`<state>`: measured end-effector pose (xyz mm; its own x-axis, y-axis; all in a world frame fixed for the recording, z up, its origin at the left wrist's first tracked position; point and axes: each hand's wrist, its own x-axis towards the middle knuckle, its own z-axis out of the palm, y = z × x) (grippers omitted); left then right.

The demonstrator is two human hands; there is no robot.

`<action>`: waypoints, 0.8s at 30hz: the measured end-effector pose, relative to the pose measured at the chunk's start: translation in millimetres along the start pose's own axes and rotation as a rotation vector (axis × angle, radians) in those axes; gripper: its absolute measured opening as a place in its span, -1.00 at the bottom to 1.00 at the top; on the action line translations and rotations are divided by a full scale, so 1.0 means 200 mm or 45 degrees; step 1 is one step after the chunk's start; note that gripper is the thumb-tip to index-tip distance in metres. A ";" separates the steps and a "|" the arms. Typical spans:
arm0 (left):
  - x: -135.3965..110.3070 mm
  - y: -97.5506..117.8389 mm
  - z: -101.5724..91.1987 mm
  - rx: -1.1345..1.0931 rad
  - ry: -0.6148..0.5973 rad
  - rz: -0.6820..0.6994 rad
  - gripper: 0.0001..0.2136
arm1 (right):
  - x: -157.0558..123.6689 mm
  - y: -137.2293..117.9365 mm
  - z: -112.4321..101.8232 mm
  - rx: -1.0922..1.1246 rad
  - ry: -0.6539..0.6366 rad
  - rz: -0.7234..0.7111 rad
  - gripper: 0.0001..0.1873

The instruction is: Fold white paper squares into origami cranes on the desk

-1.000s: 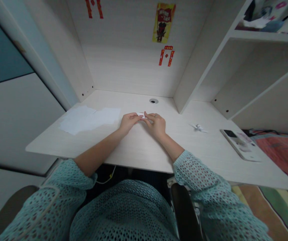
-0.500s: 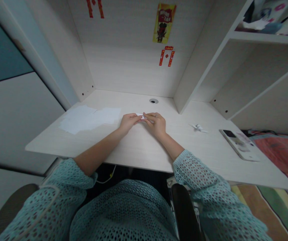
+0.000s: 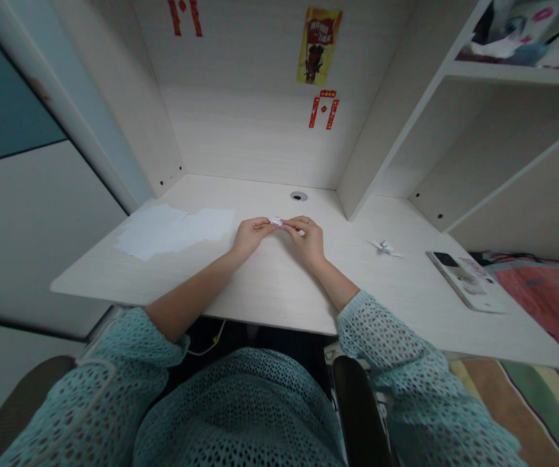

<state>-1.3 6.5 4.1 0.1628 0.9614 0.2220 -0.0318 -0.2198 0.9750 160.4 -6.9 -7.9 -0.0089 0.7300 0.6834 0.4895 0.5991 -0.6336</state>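
Observation:
A small folded piece of white paper is pinched between my two hands, just above the middle of the desk. My left hand grips its left end with thumb and fingers. On the other side, my right hand pinches the right end, wearing a ring on one finger. The fingertips cover part of the paper, so its full shape is hidden. Off to the right lies a folded white paper figure with pointed ends, apart from both hands.
Several white paper sheets lie overlapping on the left of the desk. A phone in a pale case rests near the right edge. Behind stands the back panel with a round cable hole before it; an upright divider rises at right.
My right fingers have shifted slightly to the right and loosened around the paper, showing more of it. My left hand stays nearly in place.

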 end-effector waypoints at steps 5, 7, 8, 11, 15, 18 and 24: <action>-0.02 -0.01 0.01 0.057 -0.004 0.056 -0.64 | 0.00 0.01 0.03 0.099 0.039 0.120 -0.77; -0.04 -0.01 0.03 0.139 0.029 0.099 -0.62 | 0.00 0.02 0.05 0.197 0.050 0.234 -0.75; -0.05 0.00 0.03 0.204 0.054 0.127 -0.61 | 0.00 0.03 0.07 0.273 0.050 0.305 -0.73; -0.08 0.02 0.05 0.405 0.129 0.194 -0.58 | -0.01 0.03 0.10 0.535 0.024 0.480 -0.69; -0.10 0.04 0.06 0.445 0.219 0.229 -0.57 | -0.01 0.00 0.12 0.773 -0.015 0.616 -0.66; -0.11 0.06 0.06 0.383 0.227 0.266 -0.58 | -0.01 -0.03 0.12 0.863 -0.031 0.667 -0.64; -0.13 0.10 0.06 0.445 0.260 0.364 -0.75 | 0.00 -0.05 0.09 0.889 -0.046 0.623 -0.65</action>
<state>6.1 -24.8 18.5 -0.0021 0.8595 0.5111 0.2911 -0.4884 0.8226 139.2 -7.3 -8.7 0.0300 0.9624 0.2701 -0.2039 0.2705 -0.9409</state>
